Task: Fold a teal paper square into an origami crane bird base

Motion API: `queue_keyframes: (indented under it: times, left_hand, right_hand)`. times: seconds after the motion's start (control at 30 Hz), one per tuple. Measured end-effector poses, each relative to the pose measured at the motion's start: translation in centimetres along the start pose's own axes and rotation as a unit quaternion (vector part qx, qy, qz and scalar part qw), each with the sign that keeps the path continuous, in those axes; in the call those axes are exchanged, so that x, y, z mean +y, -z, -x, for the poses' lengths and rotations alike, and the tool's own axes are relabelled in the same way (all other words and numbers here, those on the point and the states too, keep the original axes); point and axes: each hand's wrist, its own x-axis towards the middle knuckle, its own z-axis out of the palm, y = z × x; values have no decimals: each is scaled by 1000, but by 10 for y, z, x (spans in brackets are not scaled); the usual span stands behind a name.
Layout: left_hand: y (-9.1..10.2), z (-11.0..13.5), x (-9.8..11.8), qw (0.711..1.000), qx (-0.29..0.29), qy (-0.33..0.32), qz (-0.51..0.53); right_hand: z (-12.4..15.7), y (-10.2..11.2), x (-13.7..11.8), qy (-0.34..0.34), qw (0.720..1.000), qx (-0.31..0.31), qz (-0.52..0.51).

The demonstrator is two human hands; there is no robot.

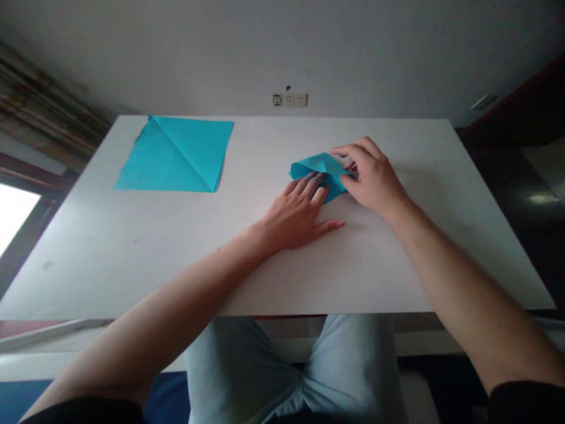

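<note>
A small folded sheet of blue paper lies right of the table's middle, its upper flap lifted and curving over. My left hand rests on it with the fingers stretched out, their tips under the raised flap and the thumb spread on the tabletop. At the paper's right corner is my right hand, thumb and fingers curled round the edge and pinching it. Part of the paper is hidden beneath my left fingers.
A larger stack of blue paper sheets with a diagonal crease lies at the table's back left. The white table stands against a grey wall with sockets. My legs are below its front edge.
</note>
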Motion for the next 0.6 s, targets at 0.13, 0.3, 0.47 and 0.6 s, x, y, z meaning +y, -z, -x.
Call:
queue_keyframes:
  times: [0.13, 0.3, 0.47, 0.6]
  left_hand:
    - [0, 3, -1, 1000, -10, -14, 3]
    - [8, 3, 2, 999, -40, -11, -2]
    - [13, 11, 3, 999, -35, -19, 9]
    - [14, 14, 2, 999, -47, -13, 19]
  right_hand:
    - [3, 5, 0, 46, 997, -53, 21]
    - [4, 3, 5, 68, 991, -119, 1]
    - [5, 1, 10, 63, 990, -122, -22]
    - [9, 11, 14, 61, 989, -133, -34]
